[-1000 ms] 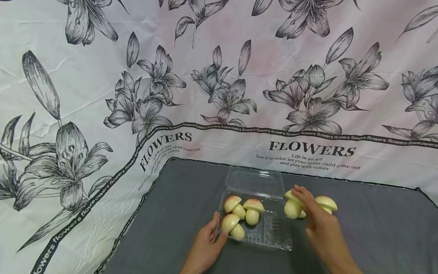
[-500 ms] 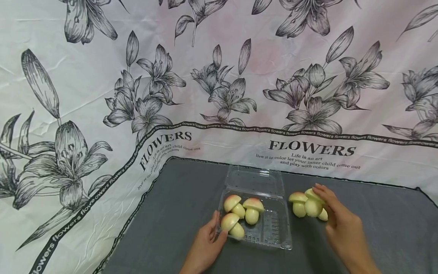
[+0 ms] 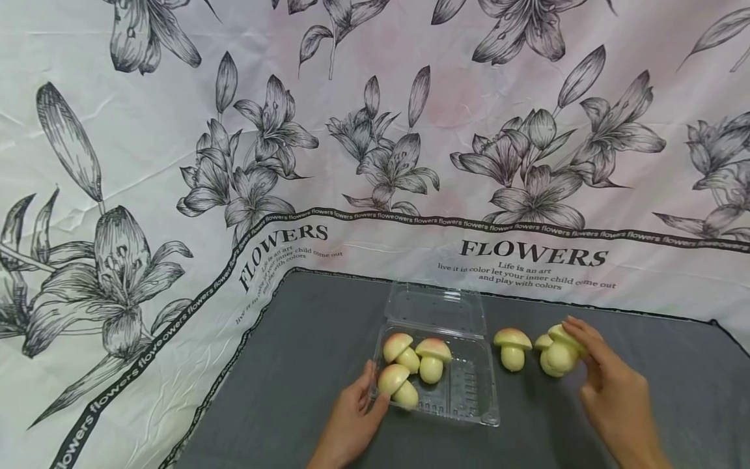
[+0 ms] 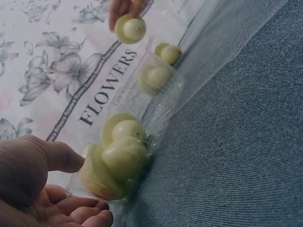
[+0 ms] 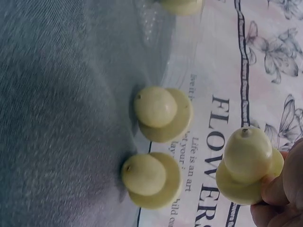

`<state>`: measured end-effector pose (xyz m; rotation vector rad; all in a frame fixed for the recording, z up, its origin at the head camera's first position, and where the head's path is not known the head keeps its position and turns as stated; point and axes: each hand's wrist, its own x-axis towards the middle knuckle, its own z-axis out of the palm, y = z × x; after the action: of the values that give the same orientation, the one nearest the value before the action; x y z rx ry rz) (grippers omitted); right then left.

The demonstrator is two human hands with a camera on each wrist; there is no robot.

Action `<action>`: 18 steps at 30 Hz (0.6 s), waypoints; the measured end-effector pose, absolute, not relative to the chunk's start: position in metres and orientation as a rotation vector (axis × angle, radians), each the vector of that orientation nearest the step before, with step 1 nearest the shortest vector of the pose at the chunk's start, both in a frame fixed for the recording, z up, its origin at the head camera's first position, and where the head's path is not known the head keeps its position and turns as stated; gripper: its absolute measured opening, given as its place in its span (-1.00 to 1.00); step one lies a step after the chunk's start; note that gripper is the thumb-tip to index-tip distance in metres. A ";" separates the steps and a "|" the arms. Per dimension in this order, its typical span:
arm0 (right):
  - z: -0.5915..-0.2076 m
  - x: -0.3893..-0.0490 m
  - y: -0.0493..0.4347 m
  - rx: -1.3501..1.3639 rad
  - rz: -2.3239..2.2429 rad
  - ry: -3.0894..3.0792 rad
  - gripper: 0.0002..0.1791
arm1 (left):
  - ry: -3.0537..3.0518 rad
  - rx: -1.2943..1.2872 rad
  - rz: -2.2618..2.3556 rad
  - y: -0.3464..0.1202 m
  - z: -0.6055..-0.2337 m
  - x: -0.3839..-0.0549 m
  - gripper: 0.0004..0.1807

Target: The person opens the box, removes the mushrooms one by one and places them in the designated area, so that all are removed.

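Observation:
My right hand (image 3: pixel 615 384) holds a toy mushroom (image 5: pixel 248 156) by its cap, stem pointing toward me, above the table at the right. Behind it in the head view a second mushroom (image 3: pixel 543 342) is partly hidden, and a third mushroom (image 3: pixel 512 352) stands upright just left of it; both rest on the table. My left hand (image 3: pixel 354 417) grips the left wall of a clear plastic box (image 3: pixel 469 391), thumb on the inner side and fingers outside. Several mushrooms (image 3: pixel 433 358) with yellow stems and reddish caps lie in the box's left and middle part.
The clear lid (image 3: pixel 436 309) is folded back behind the box, toward the wall cloth. Dark grey cloth (image 3: pixel 281 365) covers the table. White cloth (image 3: pixel 375 254) printed with flowers and lettering rises behind and at the left.
My right hand has moved right, away from the box, carrying the mushroom past the one standing nearest the box. The left hand and the box have stayed put.

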<state>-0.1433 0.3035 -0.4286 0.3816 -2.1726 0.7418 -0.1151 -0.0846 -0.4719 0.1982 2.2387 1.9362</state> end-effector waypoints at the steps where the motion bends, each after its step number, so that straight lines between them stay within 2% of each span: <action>1: -0.429 -0.144 0.305 0.373 0.738 -2.172 -0.15 | 2.240 0.198 1.935 -0.084 -0.471 -0.115 -0.14; 8: -0.436 -0.145 0.321 0.285 0.747 -2.184 -0.09 | 2.256 0.198 1.925 -0.083 -0.471 -0.115 -0.13; 18: -0.442 -0.147 0.338 0.196 0.716 -2.205 -0.10 | 2.256 0.156 1.929 -0.083 -0.471 -0.114 -0.10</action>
<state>-0.1475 0.3376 -0.4416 0.1959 -2.2047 0.7158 -0.1144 -0.0833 -0.4712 0.1559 2.2562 1.9292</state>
